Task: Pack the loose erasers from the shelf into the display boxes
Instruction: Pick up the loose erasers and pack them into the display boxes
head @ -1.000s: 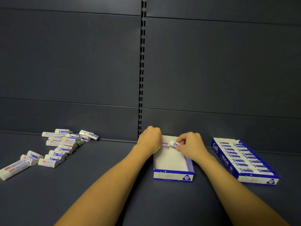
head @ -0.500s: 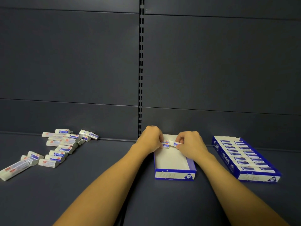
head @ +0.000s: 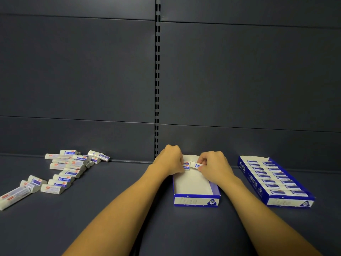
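An open blue-and-white display box (head: 196,201) sits in the middle of the dark shelf, its white floor mostly bare. Over its far end, my left hand (head: 170,159) holds a couple of small white erasers with blue and red labels (head: 186,166). My right hand (head: 215,164) pinches another white eraser with a blue label (head: 196,165) right beside them. A heap of several loose erasers (head: 69,168) lies on the shelf at the left. A second display box (head: 273,179), packed with rows of erasers, stands at the right.
The grey back panel (head: 110,80) rises right behind the boxes, with a slotted upright (head: 157,71) in its middle. Longer wrapped eraser packs (head: 13,197) lie at the far left edge. Both forearms stretch across the shelf's front.
Both hands have stayed at the far end of the middle box, shifting only slightly as they handle the erasers. The view has drifted a little.
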A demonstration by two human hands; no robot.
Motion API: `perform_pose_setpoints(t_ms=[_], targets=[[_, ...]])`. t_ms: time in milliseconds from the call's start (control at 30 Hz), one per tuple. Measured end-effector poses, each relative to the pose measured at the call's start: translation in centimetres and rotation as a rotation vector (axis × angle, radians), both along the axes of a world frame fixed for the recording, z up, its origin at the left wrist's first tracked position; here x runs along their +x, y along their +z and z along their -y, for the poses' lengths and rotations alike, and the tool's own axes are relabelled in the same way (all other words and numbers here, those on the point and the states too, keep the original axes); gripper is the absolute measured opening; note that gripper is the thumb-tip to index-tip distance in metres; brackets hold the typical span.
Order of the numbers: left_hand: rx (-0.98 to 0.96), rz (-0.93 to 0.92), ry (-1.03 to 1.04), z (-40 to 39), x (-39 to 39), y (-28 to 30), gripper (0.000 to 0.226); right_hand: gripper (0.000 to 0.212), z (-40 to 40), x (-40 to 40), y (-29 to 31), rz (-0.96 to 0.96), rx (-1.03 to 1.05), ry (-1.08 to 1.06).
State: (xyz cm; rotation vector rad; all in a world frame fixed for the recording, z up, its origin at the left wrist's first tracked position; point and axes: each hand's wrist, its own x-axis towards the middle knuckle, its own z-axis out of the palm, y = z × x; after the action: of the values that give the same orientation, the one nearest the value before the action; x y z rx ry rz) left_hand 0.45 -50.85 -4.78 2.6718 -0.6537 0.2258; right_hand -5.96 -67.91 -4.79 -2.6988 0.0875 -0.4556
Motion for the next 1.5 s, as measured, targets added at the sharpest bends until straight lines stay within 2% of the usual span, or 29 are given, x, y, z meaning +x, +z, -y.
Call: perform_pose_setpoints(t_ms=[167,333,433,600,1000,1233,1500], targets=[[-0.019,-0.002,-0.033,-0.3,0.0,-0.1,0.019,0.009,-0.1,0.0,-0.1,0.022,0.024,0.004],[-0.142,0.033,-0.025,-1.0,-0.1,-0.2,0.036,0.011,-0.1,0.1,-0.1,0.088,0.08,0.027],[-0.266,0.042,-0.005,-1.3,-0.4,-0.3,0.025,0.011,-0.1,0.2,0.5,0.133,0.122,0.047],[-0.353,0.097,0.015,-1.9,-0.4,-0.9,0.016,0.011,0.3,0.7,0.6,0.034,0.078,0.033],[-0.337,0.09,0.0,-1.8,-0.3,-1.0,0.02,0.011,0.0,1.2,0.5,-0.03,-0.123,0.012],[-0.347,0.092,0.006,-1.6,-0.4,-1.1,0.018,0.023,-0.2,1.4,0.4,-0.08,-0.191,0.022],[-0.339,0.128,0.001,-1.4,-0.4,-1.2,0.021,0.011,-0.5,1.2,0.4,-0.025,-0.25,0.041]])
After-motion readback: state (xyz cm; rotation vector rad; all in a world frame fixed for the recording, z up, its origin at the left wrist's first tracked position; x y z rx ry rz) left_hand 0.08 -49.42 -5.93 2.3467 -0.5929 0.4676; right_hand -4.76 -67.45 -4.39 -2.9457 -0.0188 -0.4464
